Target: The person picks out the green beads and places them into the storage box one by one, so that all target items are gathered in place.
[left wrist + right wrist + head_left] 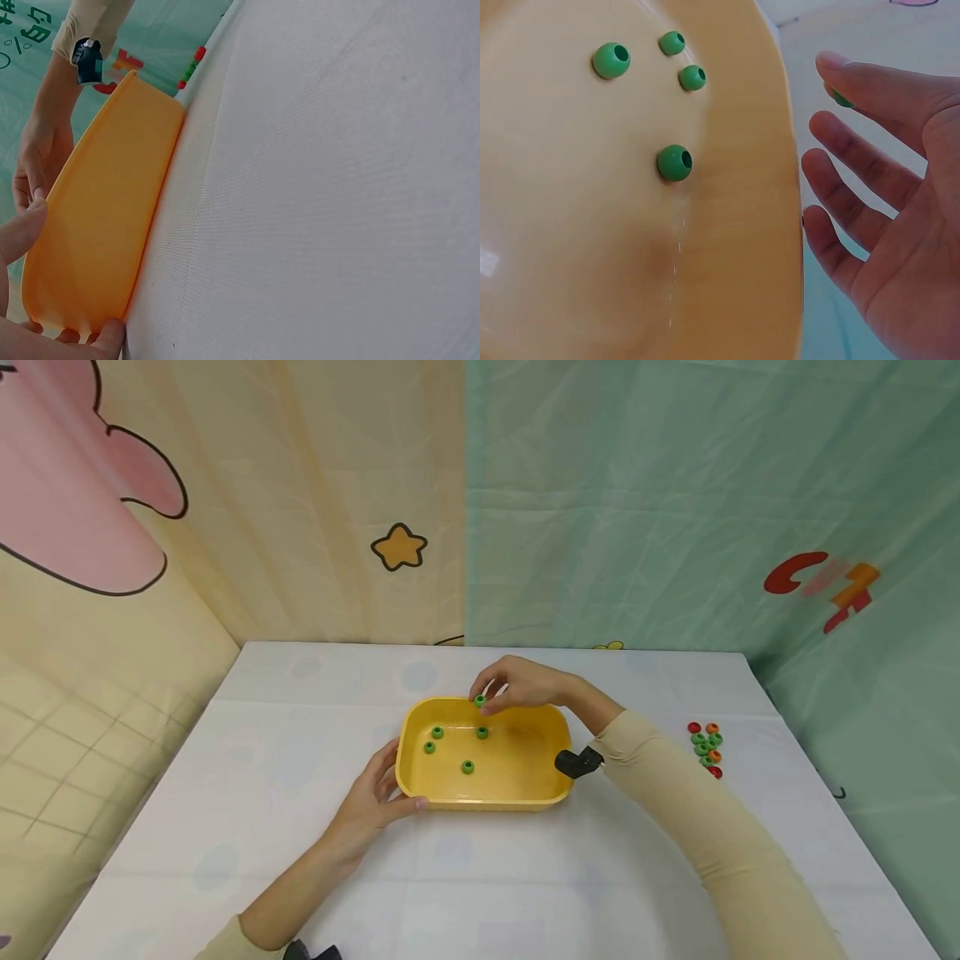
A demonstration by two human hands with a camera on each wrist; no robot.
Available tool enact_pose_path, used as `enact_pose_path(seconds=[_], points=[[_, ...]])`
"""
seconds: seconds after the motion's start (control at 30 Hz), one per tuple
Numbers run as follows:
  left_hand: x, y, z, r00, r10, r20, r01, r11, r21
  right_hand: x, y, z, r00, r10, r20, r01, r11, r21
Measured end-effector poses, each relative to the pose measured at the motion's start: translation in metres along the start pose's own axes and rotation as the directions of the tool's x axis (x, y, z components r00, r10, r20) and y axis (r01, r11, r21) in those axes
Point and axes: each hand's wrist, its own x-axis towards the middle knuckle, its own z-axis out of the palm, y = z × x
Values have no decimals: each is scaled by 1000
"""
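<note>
Cream fabric (315,502) hangs at left, green fabric (637,502) at right, behind a white-covered counter (262,793). Left hand (366,806): grasps the left end of the yellow tray (521,764), which is mid-counter with four green beads (482,732) inside. Right hand (522,683): pinches one green bead (480,701) near the far rim. Mixed-colour bead cluster (701,749): counter, right side.

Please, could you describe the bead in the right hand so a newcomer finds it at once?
On the white table is a yellow tray, with the right hand at its far edge. That hand pinches a small green bead. Four other green beads lie in the tray; only this one is held.
</note>
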Motion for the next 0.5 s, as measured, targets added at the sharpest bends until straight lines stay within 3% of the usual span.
enact_pose_path(seconds=[0.5], points=[[-1,1,0,1000,-9,-2,9,1000,-3,11,-6,3,1000,-23,5,23,1000,1]])
